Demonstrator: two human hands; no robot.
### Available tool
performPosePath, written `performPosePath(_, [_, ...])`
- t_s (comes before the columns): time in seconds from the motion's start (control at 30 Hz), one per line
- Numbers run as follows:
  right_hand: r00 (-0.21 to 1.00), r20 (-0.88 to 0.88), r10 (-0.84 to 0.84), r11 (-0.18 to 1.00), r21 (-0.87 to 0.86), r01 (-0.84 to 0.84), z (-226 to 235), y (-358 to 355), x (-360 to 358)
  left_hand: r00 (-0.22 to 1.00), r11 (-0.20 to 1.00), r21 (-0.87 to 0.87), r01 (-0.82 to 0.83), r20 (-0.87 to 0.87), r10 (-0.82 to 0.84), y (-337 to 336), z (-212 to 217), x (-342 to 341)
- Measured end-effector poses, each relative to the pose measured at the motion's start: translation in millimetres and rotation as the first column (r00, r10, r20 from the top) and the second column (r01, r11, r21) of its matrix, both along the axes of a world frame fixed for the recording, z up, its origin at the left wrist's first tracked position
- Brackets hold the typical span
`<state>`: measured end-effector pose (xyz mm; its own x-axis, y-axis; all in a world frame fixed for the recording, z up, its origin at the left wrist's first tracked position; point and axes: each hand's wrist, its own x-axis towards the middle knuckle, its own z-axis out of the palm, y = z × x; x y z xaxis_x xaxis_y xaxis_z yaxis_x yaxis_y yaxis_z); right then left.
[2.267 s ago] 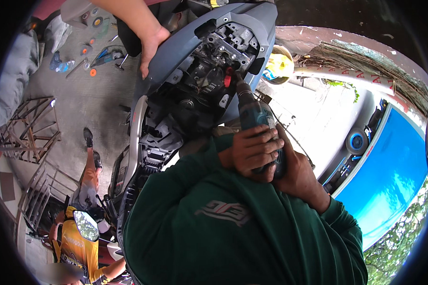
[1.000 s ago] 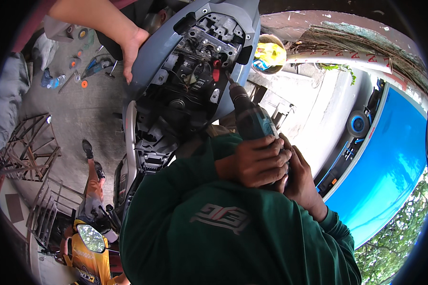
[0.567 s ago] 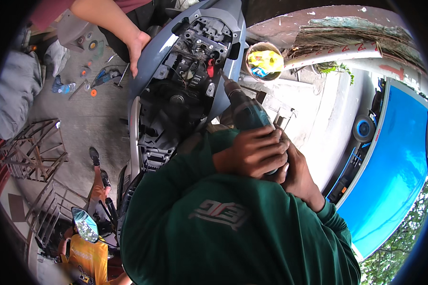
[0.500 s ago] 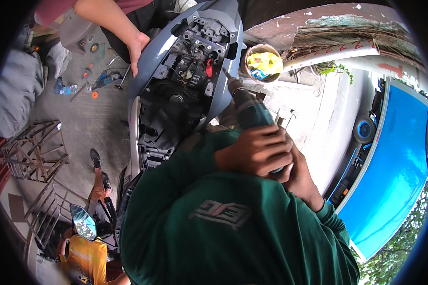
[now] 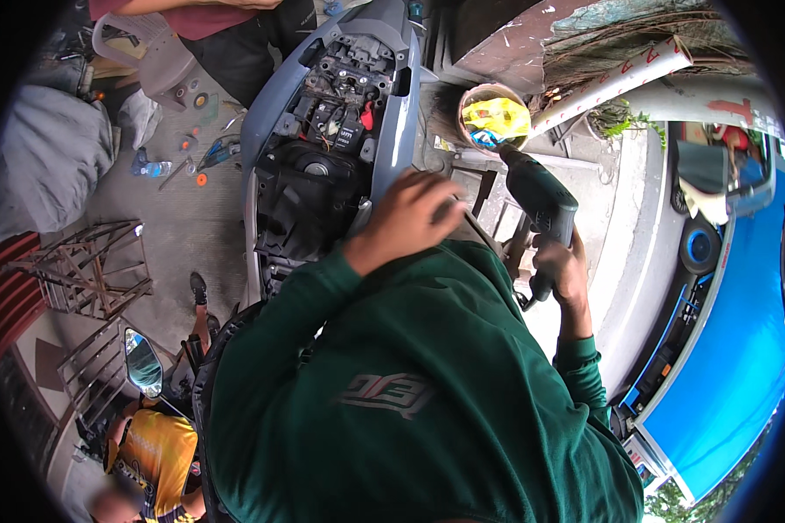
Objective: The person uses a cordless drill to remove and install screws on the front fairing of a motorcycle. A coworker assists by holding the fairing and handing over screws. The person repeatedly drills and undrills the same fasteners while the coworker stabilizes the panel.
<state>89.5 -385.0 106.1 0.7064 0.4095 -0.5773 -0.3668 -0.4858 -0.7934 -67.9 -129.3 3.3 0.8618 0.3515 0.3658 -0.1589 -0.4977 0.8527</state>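
A grey scooter [image 5: 399,105] stands in front of me with its seat off, showing the black bay [image 5: 310,187], wiring and a red connector. My left hand [image 5: 407,218], in a green sleeve, reaches over the scooter's right rear panel with its fingers curled down onto the edge; what is under the fingers is hidden. My right hand [image 5: 560,266] grips the handle of a dark green power drill [image 5: 536,193]. I hold the drill off to the right of the scooter, and its chuck points up and to the left, toward the round bucket.
Another person in a dark red shirt [image 5: 209,16] stands at the scooter's far end beside a white plastic chair [image 5: 144,61]. Small parts and a bottle [image 5: 153,167] lie on the concrete. Metal frames [image 5: 87,279] stand left. A bucket with yellow rags [image 5: 494,118] and a blue vehicle [image 5: 741,349] are on the right.
My left hand has let go of the drill and moved left onto the scooter's panel. My right hand alone has carried the drill out to the right. The other person's hand has left the scooter.
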Motion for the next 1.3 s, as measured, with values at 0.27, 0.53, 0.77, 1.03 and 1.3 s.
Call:
performPosePath(0.27, [0.978, -0.178, -0.109, 0.994, -0.026, 0.106, -96.9, -23.2, 90.9, 0.465, 0.974, 0.209, -0.084, -0.857, 0.224, 16.3, -73.3, -141.3])
performPosePath(0.53, [0.807, -0.57, -0.151, 0.988, -0.051, 0.148, -200.0, -24.7, 179.2, 0.424, 0.851, 0.172, -0.496, -0.807, 0.41, -50.5, -96.1, -133.3])
performPosePath(0.77, [0.811, -0.58, -0.079, 0.996, -0.072, 0.046, -203.8, -14.4, 187.8, 0.479, 0.76, 0.128, -0.637, -0.706, 0.521, -85.7, -87.9, -113.1])
performPosePath(1.03, [0.905, -0.423, -0.045, 0.991, -0.134, -0.013, -131.9, -16.9, 114.9, 0.674, 0.772, 0.17, -0.612, -0.399, 0.622, -29.8, -100.7, -100.6])
performPosePath(1.3, [0.942, -0.321, -0.094, 0.995, -0.059, 0.079, -102.0, -49.5, 14.4, 0.757, 0.775, 0.331, -0.538, -0.216, 0.617, 21.8, -138.1, -108.4])
